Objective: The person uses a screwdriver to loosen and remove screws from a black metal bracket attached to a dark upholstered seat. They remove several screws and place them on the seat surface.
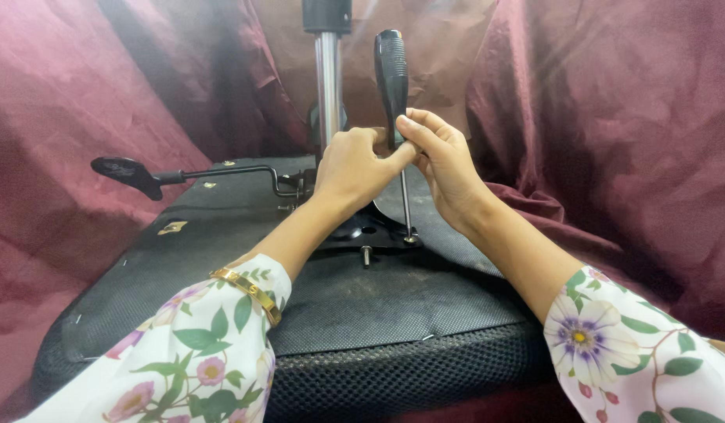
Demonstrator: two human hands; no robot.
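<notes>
Head view: both hands meet on one upright tool.
Grip: left hand [353, 163] and right hand [439, 160] are closed together around the lower handle of the screwdriver [392, 78].
Axis: near vertical, handle up, shaft [405, 204] running down from the grip.
Tip: directly below the hands, on a screw [410, 238] at the edge of the black plate [355, 235].
Nearby: loose bolt [366, 256] stands just beside the plate; lever [131, 174] and gas post [328, 78] lie beyond, on the upturned seat [221, 251].
Nearer hand: neither; both are level on the handle.

Both hands — left hand [348, 163], right hand [441, 160] — grip an upright screwdriver [392, 74], tip seemingly on the chair's plate [382, 231].
</notes>
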